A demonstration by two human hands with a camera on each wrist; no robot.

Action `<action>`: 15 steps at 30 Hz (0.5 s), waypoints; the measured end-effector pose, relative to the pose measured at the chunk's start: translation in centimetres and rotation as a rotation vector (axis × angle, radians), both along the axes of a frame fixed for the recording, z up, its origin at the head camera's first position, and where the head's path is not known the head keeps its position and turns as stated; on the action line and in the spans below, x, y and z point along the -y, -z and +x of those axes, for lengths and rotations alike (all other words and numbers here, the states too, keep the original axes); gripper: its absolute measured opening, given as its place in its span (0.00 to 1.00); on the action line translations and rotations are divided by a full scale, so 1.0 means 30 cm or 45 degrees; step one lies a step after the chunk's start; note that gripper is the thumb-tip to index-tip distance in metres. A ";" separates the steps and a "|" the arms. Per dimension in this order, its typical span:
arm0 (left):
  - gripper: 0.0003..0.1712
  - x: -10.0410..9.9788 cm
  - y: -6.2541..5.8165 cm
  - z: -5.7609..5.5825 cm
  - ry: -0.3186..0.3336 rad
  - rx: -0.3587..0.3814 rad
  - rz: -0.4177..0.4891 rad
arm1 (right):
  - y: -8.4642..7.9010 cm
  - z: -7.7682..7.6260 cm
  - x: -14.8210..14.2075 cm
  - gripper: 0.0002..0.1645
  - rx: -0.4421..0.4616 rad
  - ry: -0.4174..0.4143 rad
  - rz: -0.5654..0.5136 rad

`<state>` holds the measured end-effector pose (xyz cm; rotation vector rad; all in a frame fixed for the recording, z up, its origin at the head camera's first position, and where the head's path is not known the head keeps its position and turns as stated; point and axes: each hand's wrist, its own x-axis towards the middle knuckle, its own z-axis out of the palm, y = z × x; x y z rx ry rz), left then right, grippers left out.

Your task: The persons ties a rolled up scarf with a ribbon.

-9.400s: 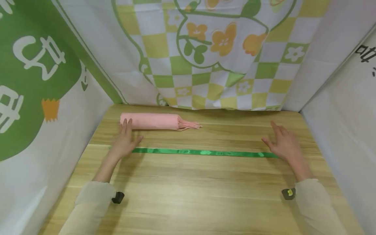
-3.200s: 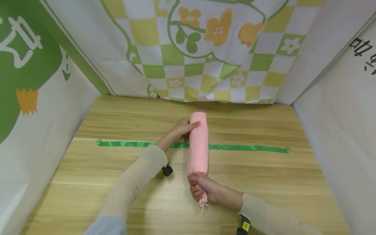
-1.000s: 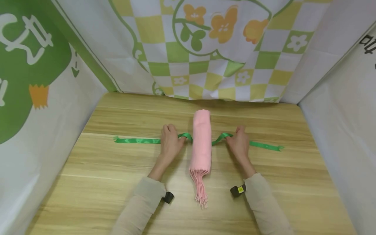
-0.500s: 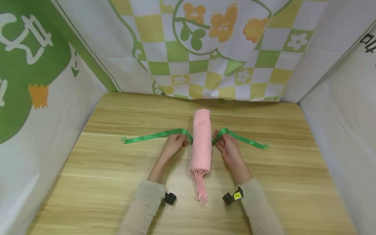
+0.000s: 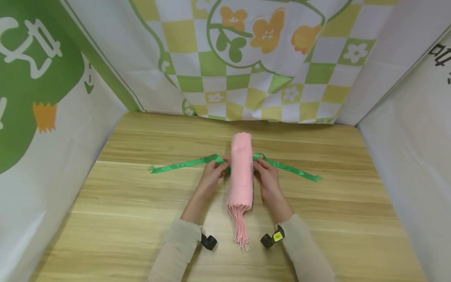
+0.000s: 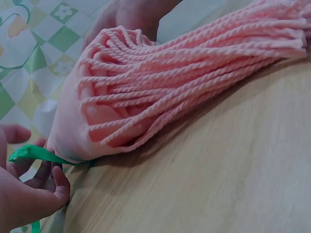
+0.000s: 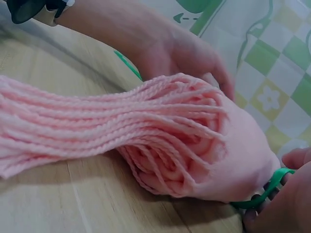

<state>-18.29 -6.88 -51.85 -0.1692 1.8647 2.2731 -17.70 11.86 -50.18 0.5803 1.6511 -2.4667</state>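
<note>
A pink scarf (image 5: 241, 168), rolled into a cylinder, lies lengthwise mid-table with its twisted fringe (image 5: 239, 225) pointing toward the person. Beneath it crosses a green satin ribbon (image 5: 186, 163), whose two frayed ends trail out to either side. Close against the roll's left side, my left hand (image 5: 211, 174) holds the ribbon, which runs over curled fingers in the left wrist view (image 6: 36, 153). My right hand (image 5: 268, 178) mirrors it on the right side, the ribbon (image 7: 279, 177) between thumb and fingers. The ribbon's middle is hidden under the scarf.
The wooden table (image 5: 123, 219) carries the scarf and ribbon. A checked flowered cloth (image 5: 243, 84) hangs along its back edge, with printed sheets (image 5: 102, 78) at both sides. Black wrist cameras (image 5: 209, 242) sit below each sleeve cuff.
The scarf, first crosswise at the back left, was turned and laid over the ribbon. Both hands then took the ribbon, raised it at each side and moved inward against the roll.
</note>
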 end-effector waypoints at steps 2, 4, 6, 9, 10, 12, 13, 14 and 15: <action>0.14 -0.010 0.006 -0.002 -0.036 -0.002 -0.021 | 0.002 -0.007 0.017 0.25 0.012 0.062 0.023; 0.14 -0.018 0.009 -0.004 -0.068 -0.001 -0.021 | 0.003 -0.013 0.025 0.22 0.025 0.103 0.033; 0.15 -0.023 0.009 -0.004 -0.097 -0.010 -0.023 | -0.001 -0.018 0.026 0.17 0.034 0.134 0.012; 0.14 -0.025 0.005 -0.002 -0.154 -0.020 -0.041 | -0.007 -0.019 0.017 0.05 0.032 0.174 -0.090; 0.13 -0.025 0.004 -0.002 -0.173 -0.027 -0.055 | -0.010 -0.019 0.013 0.03 0.026 0.181 -0.124; 0.12 -0.024 0.001 -0.003 -0.212 -0.047 -0.074 | -0.014 -0.019 0.007 0.07 0.024 0.200 -0.194; 0.12 -0.024 -0.002 -0.003 -0.232 -0.052 -0.085 | -0.016 -0.020 0.004 0.08 0.018 0.205 -0.230; 0.12 -0.024 -0.004 -0.004 -0.244 -0.063 -0.094 | -0.018 -0.020 0.002 0.08 0.015 0.203 -0.252; 0.12 -0.024 -0.005 -0.004 -0.253 -0.081 -0.101 | -0.020 -0.021 0.000 0.08 0.011 0.196 -0.275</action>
